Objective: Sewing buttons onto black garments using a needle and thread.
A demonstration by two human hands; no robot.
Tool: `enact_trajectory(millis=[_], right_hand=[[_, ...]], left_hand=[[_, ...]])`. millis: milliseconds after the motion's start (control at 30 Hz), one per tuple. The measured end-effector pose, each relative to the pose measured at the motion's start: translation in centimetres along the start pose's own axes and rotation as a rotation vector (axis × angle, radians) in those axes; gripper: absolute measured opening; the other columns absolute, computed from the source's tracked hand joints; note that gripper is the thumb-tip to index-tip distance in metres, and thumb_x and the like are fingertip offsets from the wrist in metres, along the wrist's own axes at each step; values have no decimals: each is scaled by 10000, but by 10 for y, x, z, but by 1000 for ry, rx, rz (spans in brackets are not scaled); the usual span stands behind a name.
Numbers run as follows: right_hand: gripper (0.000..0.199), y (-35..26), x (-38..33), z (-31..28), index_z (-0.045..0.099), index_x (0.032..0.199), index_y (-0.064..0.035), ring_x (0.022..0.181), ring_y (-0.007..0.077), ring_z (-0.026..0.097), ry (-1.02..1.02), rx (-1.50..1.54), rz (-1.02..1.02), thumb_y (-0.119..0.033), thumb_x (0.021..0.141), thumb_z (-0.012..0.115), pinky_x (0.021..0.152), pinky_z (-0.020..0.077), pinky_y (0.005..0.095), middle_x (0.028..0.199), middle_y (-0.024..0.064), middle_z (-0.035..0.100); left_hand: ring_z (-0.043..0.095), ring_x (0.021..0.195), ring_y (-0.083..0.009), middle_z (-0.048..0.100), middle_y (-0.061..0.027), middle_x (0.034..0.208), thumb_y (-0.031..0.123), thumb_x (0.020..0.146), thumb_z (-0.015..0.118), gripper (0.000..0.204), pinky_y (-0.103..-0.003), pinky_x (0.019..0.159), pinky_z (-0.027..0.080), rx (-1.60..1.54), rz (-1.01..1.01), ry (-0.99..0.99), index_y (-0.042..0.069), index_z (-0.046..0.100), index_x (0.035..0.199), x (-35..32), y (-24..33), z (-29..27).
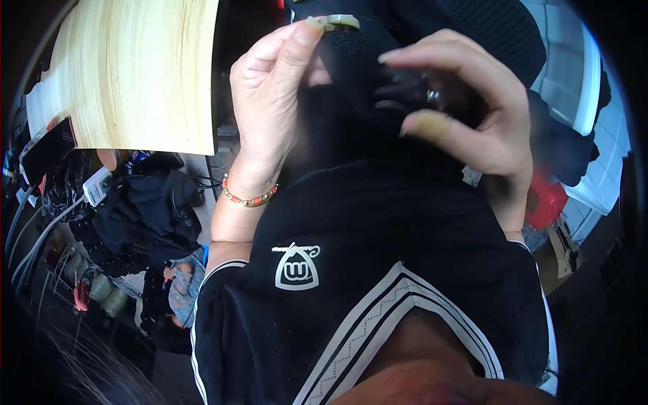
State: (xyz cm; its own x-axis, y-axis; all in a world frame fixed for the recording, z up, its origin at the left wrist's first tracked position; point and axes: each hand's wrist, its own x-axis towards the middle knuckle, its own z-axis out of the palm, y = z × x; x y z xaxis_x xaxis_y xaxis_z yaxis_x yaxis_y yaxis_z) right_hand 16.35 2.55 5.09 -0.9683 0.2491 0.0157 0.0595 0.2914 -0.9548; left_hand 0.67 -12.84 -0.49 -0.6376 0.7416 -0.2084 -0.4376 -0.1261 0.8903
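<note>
While raised, both hands (378, 94) pinch a black garment (358, 74).

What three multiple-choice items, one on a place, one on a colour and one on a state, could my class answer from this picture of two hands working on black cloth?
1. Where is the bead bracelet?
A. left wrist
B. right wrist
C. on the wooden board

2. What colour is the cloth held up between the hands?
A. white
B. black
C. red

3. How does the left hand meet the cloth?
A. lies flat, away from it
B. fingers pinch its top edge
C. hidden below it

Answers: 1 A, it circles the left wrist. 2 B, the fabric is black. 3 B, thumb and fingers close on the edge, while the right hand curls around it.
</note>
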Motion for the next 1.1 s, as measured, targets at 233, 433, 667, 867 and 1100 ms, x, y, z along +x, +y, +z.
enact_trajectory(millis=[233,433,667,867,1100], right_hand=[[343,14,6,-4,679,1152,13,937,202,655,145,-359,-184,-58,820,730,802,512,268,1045,126,689],[358,15,11,-4,680,1171,-3,893,187,649,110,-381,-249,-36,818,726,762,512,248,1025,121,686],[371,16,15,2,679,1182,-15,846,172,636,150,-466,-280,-27,814,727,712,507,240,964,97,664],[402,19,16,9,684,1175,-27,788,154,632,230,-601,-301,-38,780,757,656,506,230,940,76,657],[404,24,15,8,681,1171,-24,783,150,638,236,-636,-397,-38,775,758,657,522,225,956,81,666]], left_hand=[[637,679,-67,690,-40,786,222,960,643,256,-187,646,521,59,18,-78,-3,711,1060,-1,2,-2],[642,686,-69,696,-45,795,206,965,633,242,-188,658,529,73,26,-52,0,710,1067,-2,1,0],[644,684,-67,696,-43,792,179,946,657,215,-190,642,544,154,91,-63,4,718,1054,0,0,-1],[649,686,-69,700,-47,802,170,940,662,207,-194,629,552,131,46,-39,2,720,1046,0,1,1],[654,702,-76,705,-55,820,164,943,659,213,-200,646,555,155,98,-61,-6,713,1058,-2,1,1]])
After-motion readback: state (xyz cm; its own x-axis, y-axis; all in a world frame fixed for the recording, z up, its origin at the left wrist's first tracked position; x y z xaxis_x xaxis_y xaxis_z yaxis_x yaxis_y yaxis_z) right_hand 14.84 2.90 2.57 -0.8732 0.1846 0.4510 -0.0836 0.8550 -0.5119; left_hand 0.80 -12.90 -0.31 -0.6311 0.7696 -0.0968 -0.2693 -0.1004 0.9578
